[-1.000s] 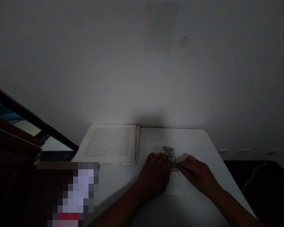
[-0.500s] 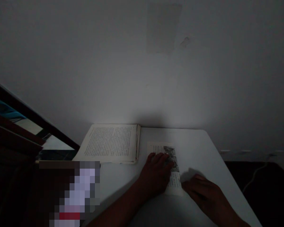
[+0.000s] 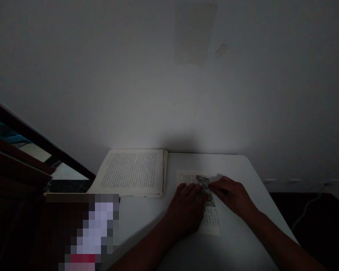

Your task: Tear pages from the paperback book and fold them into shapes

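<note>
A narrow sheet of printed paper [image 3: 210, 217], with text and a dark illustration, lies on the white table in front of me. My left hand [image 3: 188, 205] rests flat across it with the fingers spread forward, hiding much of its left part. At the sheet's upper right edge is my right hand [image 3: 228, 192], its fingers drawn together in a pinch touching that edge. Whatever sits between those fingertips is too dark to make out. Left of the hands, an open book or stack of printed pages [image 3: 131, 169] lies face up.
The white table [image 3: 228, 163] stands against a grey wall [image 3: 130, 94]. A pixelated patch [image 3: 93, 229] covers something at the lower left, beside dark wooden furniture [image 3: 14, 165]. A pale cable [image 3: 307, 205] hangs right of the table.
My right hand has moved away from me along the sheet's right edge, from near its lower corner to beside the illustration. My left hand has stayed in place on the sheet.
</note>
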Demonstrator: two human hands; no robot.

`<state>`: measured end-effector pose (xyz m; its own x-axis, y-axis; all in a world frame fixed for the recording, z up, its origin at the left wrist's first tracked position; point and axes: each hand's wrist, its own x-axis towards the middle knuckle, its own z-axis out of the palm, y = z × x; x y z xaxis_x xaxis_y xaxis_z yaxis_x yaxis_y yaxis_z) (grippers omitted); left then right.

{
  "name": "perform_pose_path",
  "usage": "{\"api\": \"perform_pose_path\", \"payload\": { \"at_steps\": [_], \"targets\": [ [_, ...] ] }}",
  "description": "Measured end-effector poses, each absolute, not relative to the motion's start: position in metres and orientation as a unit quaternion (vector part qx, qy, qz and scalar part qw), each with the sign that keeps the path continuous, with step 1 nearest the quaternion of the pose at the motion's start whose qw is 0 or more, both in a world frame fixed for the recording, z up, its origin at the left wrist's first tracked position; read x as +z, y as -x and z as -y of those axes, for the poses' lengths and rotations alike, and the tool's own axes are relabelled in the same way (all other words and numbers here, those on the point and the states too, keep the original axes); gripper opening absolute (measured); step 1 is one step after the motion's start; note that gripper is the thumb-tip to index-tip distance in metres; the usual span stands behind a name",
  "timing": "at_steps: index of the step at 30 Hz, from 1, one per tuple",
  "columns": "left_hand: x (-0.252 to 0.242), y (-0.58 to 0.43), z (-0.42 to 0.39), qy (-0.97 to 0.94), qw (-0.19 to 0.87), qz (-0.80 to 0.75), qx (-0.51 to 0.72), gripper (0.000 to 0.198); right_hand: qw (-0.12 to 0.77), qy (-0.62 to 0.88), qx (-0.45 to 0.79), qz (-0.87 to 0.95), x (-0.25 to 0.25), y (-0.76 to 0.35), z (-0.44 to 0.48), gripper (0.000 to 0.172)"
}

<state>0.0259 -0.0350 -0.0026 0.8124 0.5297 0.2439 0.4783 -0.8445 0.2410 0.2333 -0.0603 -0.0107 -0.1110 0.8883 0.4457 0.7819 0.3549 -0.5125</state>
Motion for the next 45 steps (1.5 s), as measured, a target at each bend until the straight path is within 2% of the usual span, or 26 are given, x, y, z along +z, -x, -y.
{"api": "perform_pose_path", "payload": {
  "at_steps": [23,36,45],
  "targets": [
    [-0.004,-0.024,0.035,-0.948,0.098,-0.260,0.157,0.033,0.343,0.523,0.147,0.766,-0.024,-0.212,0.146,0.015],
    [-0.003,-0.024,0.035,-0.948,0.106,-0.261,0.147,0.034,0.361,0.562,0.099,0.737,-0.012,-0.227,0.078,0.013],
    [-0.007,-0.025,0.034,-0.946,0.112,-0.265,0.148,0.034,0.350,0.629,0.061,0.692,-0.023,-0.242,0.028,0.015]
  ]
}}
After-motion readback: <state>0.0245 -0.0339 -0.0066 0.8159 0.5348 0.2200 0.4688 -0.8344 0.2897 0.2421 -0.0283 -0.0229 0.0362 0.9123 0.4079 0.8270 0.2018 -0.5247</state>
